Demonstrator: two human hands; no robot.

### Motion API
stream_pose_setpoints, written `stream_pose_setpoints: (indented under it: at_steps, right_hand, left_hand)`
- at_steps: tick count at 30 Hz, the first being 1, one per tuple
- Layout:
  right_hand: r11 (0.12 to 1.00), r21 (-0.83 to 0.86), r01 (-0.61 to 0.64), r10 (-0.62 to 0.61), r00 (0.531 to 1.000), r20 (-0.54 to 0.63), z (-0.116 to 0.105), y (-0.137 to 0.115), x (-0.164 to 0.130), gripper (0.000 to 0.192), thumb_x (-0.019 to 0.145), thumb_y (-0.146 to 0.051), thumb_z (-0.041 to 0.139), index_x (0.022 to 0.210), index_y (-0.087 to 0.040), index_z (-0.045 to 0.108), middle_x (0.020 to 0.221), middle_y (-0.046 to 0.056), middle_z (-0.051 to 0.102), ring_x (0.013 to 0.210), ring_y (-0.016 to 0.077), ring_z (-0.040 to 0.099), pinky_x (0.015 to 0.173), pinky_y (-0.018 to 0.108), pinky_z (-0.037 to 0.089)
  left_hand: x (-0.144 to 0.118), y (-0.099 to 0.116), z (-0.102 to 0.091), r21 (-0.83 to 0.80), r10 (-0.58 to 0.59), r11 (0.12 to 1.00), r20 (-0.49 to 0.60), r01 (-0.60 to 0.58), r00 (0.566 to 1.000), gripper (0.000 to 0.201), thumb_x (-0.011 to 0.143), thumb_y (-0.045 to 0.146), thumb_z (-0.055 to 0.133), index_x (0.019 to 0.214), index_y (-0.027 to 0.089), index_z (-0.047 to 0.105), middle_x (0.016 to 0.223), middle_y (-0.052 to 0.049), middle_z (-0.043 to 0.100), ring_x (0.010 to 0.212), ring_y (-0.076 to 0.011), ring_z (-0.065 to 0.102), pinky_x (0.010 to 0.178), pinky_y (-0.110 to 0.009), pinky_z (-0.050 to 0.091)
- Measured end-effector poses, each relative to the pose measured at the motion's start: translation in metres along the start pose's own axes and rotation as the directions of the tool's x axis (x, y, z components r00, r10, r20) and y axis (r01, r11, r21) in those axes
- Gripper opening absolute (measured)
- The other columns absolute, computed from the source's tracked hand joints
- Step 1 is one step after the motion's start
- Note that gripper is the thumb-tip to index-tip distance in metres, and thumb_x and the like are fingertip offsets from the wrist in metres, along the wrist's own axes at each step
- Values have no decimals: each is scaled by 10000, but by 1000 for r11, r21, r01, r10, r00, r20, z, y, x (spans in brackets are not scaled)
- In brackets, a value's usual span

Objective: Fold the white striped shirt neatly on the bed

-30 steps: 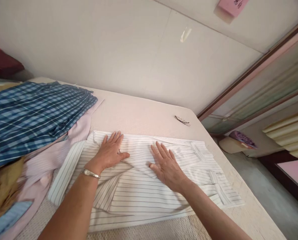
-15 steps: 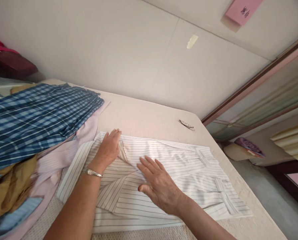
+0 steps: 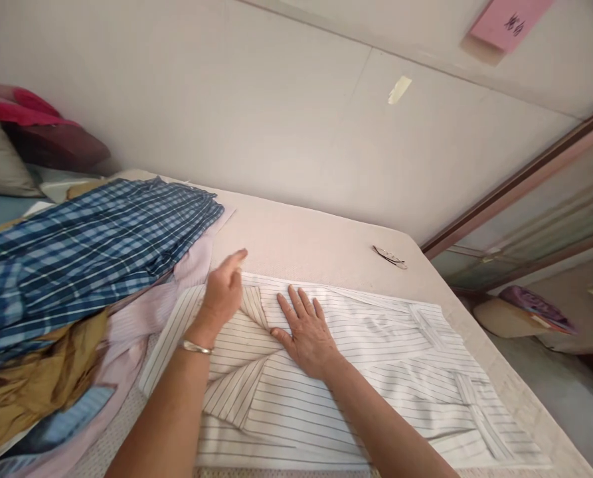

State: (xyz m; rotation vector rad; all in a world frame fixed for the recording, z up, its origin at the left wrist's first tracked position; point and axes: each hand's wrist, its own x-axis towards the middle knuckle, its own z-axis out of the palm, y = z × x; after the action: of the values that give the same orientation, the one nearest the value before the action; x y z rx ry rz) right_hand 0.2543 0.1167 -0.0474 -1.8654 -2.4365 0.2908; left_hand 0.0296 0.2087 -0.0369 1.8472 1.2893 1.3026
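A white shirt with thin dark stripes (image 3: 376, 358) lies flat on the beige mattress (image 3: 306, 239), partly folded. My right hand (image 3: 306, 328) presses palm down on the shirt near its middle, fingers spread. My left hand (image 3: 224, 292), with a silver bracelet at the wrist, rests on the shirt's left part beside a raised fold, its index finger pointing away toward the wall. Neither hand grips the cloth.
A pile of clothes fills the left side: a blue plaid garment (image 3: 77, 252) on top, pink cloth (image 3: 141, 312) and tan cloth (image 3: 32, 378) beneath. A small hair clip (image 3: 390, 256) lies near the mattress's far right corner. Cushions (image 3: 42, 133) sit at far left. A wall (image 3: 256, 113) runs behind.
My right hand slid left across the shirt toward my left hand. My left hand turned onto its edge at the fold, finger lifted. The view shifted right and down.
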Motion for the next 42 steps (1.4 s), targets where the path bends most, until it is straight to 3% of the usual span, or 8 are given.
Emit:
stream_pose_setpoints:
  at_steps: [4, 8, 14, 17, 20, 25, 35, 42]
  right_hand:
    - [1000, -31, 1, -1, 1000, -14, 0, -2, -1, 759, 1030, -696, 250, 1664, -283, 188, 1736, 34, 30, 1598, 294, 19, 1277, 572, 99]
    - [998, -58, -10, 8, 999, -35, 3, -1, -1, 729, 1039, -658, 294, 1659, -283, 213, 1736, 43, 78, 1597, 299, 50, 1270, 570, 123]
    - [998, -58, -8, 6, 999, -32, 5, -1, -1, 706, 1051, -629, 285, 1658, -275, 218, 1737, 45, 84, 1594, 300, 72, 1268, 567, 127]
    - [998, -62, -13, 11, 999, -37, 3, -3, -2, 706, 1051, -627, 287, 1657, -271, 223, 1737, 45, 85, 1594, 299, 74, 1269, 564, 129]
    - [998, -60, -11, 9, 999, -48, 1, -4, -2, 707, 1045, -631, 313, 1651, -272, 248, 1734, 47, 100, 1594, 296, 84, 1271, 562, 132]
    - [999, -47, -2, 0, 999, -39, 1, -3, 0, 696, 1033, -538, 417, 1652, -273, 243, 1730, 38, 119, 1595, 287, 80, 1275, 555, 146]
    - [991, 135, -8, 8, 1000, 2, -22, 1, -3, 618, 1032, -471, 439, 1608, -262, 361, 1708, 43, 231, 1583, 266, 162, 1269, 548, 177]
    - [954, 66, -292, 297, 949, -106, -48, 67, -16, 764, 1039, -664, 286, 1655, -216, 221, 1729, 66, 113, 1597, 287, 55, 1267, 593, 98]
  left_hand:
    - [12, -7, -36, -278, -203, 949, -169, 151, 964, 360, 899, 311, 593, 1200, 163, 724, 1258, -95, 730, 1217, -242, 654, 1150, -419, 454]
    - [7, 15, -50, -497, -340, 826, -62, 266, 939, 264, 806, 327, 703, 965, 123, 753, 1004, -103, 774, 1027, -252, 724, 1048, -448, 534]
    - [10, 56, -71, -594, -259, 758, 104, 269, 960, 279, 863, 348, 704, 1034, 128, 715, 1044, -116, 760, 1031, -250, 736, 1032, -468, 543]
    - [10, 49, -54, -438, -221, 860, 142, 262, 965, 282, 922, 342, 611, 1089, 134, 702, 1117, -120, 748, 1088, -253, 717, 1057, -454, 526]
    - [-2, 43, -9, -20, -144, 988, 223, 153, 964, 403, 1001, 317, 456, 1297, 114, 638, 1335, -176, 671, 1285, -280, 614, 1153, -482, 436]
    - [-39, 42, 58, 552, -128, 827, 363, -103, 923, 653, 1039, 472, 404, 1544, 59, 412, 1673, -234, 265, 1574, -371, 191, 1246, -673, 150]
    - [-48, 23, 65, 727, -144, 667, 341, -163, 929, 708, 1045, 566, 268, 1578, 117, 397, 1690, -178, 241, 1564, -419, 177, 1168, -793, 106]
    - [-50, 15, 71, 760, -139, 617, 358, -202, 923, 766, 1023, 606, 238, 1604, 120, 348, 1710, -174, 174, 1570, -425, 133, 1151, -790, 100]
